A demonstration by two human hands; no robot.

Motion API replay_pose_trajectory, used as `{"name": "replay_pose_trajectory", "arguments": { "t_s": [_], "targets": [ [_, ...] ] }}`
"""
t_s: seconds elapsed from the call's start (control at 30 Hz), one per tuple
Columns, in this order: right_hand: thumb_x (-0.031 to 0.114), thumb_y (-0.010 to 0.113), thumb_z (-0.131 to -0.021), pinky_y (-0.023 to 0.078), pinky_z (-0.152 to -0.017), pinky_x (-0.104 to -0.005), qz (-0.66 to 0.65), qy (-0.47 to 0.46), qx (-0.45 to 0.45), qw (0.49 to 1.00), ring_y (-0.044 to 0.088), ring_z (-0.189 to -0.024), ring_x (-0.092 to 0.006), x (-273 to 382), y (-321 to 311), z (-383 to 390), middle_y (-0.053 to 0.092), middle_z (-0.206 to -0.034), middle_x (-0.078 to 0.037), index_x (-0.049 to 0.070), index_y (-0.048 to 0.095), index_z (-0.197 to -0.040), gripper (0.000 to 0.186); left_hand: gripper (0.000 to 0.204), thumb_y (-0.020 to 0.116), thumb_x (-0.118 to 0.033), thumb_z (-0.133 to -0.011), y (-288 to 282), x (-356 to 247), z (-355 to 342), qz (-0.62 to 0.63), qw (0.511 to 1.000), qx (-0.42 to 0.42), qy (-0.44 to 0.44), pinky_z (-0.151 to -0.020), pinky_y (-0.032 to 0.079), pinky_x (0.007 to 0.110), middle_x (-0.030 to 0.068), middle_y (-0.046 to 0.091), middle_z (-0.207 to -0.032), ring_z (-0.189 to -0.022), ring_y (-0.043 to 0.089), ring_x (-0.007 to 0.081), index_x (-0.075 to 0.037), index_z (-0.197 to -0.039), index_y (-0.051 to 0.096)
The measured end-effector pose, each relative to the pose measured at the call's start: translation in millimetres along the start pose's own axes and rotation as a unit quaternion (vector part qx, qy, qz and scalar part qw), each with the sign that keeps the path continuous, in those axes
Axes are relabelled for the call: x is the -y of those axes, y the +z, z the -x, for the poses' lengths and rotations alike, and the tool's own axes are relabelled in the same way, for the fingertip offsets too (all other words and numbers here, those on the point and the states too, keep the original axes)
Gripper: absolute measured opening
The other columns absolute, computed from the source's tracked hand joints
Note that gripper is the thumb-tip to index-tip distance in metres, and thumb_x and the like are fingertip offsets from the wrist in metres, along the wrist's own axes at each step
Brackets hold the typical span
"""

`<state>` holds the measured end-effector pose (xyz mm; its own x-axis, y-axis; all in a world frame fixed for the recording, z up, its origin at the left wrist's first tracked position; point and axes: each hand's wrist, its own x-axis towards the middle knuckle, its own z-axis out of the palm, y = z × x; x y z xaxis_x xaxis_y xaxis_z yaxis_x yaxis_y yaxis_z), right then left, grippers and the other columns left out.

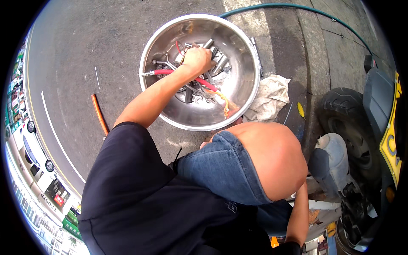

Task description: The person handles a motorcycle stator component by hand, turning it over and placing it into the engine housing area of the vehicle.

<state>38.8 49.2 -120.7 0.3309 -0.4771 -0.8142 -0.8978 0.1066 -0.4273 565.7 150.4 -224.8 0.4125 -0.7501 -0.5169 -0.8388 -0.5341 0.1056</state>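
My left hand (pixel 198 60) is inside a wide shiny metal bowl (pixel 244 91) that sits on the pavement. Its fingers are curled down among the tools, and what they grip is hidden beneath the hand. Metal tubes or sockets (pixel 220 65) lie right of the hand. A red hose (pixel 163 72) with a metal end fitting passes under my wrist, its tip reaching the left rim. Wrenches (pixel 204 98) and a yellow-orange cord (pixel 224 103) rest lower in the bowl. My right forearm comes up at the lower right, and its hand is out of sight behind my bent knee.
A crumpled pale cloth (pixel 270 97) lies against the bowl's right side. A teal hose (pixel 293 6) curves across the top. An orange tube (pixel 100 114) is on the road at left. A motorbike wheel (pixel 346 112) stands at right, past a yellow leaf (pixel 301 109).
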Motion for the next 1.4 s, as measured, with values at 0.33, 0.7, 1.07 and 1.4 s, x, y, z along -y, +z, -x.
{"name": "replay_pose_trajectory", "arguments": {
  "t_s": [0.33,0.7,1.07,1.4],
  "targets": [
    [0.029,0.059,-0.095,0.048,-0.091,-0.0391,0.048,-0.069,0.001,0.996,0.061,-0.106,-0.0329,37.9,23.1,25.6,0.062,-0.115,-0.020,0.004,0.052,-0.130,0.043,0.039,0.055,-0.025,-0.097,-77.1,-51.6,28.0,0.773,0.632,-0.045,-0.021,-0.067,0.055,0.029,0.0110,0.067,-0.104,-0.087,0.067,0.0191,-0.002,-0.128,0.049],
    [0.042,0.059,-0.096,0.052,-0.082,-0.0333,-0.230,-0.313,-0.127,0.913,0.064,-0.093,-0.0190,77.5,-89.9,196.4,0.065,-0.107,-0.014,0.000,0.047,-0.135,0.058,0.028,0.075,-0.020,-0.077,-244.9,-333.4,182.3,0.131,0.722,0.060,0.677,-0.065,0.050,0.043,0.0166,0.066,-0.081,-0.073,0.064,0.0375,-0.001,-0.097,0.069],
    [0.025,0.061,-0.097,0.048,-0.070,-0.0269,-0.458,-0.271,-0.265,0.804,0.057,-0.077,-0.0098,-216.7,-51.5,249.8,0.062,-0.088,-0.003,0.002,0.059,-0.109,0.026,0.080,0.060,-0.058,-0.089,-70.0,-569.2,275.3,0.064,0.754,0.380,0.531,-0.084,0.052,0.038,0.0224,0.061,-0.122,-0.108,0.061,0.0273,0.003,-0.139,0.044],
    [0.022,0.060,-0.097,0.046,-0.083,-0.0307,-0.741,-0.399,-0.304,0.447,0.058,-0.091,-0.0135,-335.7,-30.6,146.6,0.062,-0.100,-0.004,0.004,0.057,-0.118,0.028,0.074,0.063,-0.037,-0.093,79.1,-647.6,182.8,0.552,0.730,0.250,0.315,-0.119,0.015,0.041,0.0050,0.028,-0.157,-0.146,0.021,0.0199,-0.006,-0.150,0.028]
  ]
}}
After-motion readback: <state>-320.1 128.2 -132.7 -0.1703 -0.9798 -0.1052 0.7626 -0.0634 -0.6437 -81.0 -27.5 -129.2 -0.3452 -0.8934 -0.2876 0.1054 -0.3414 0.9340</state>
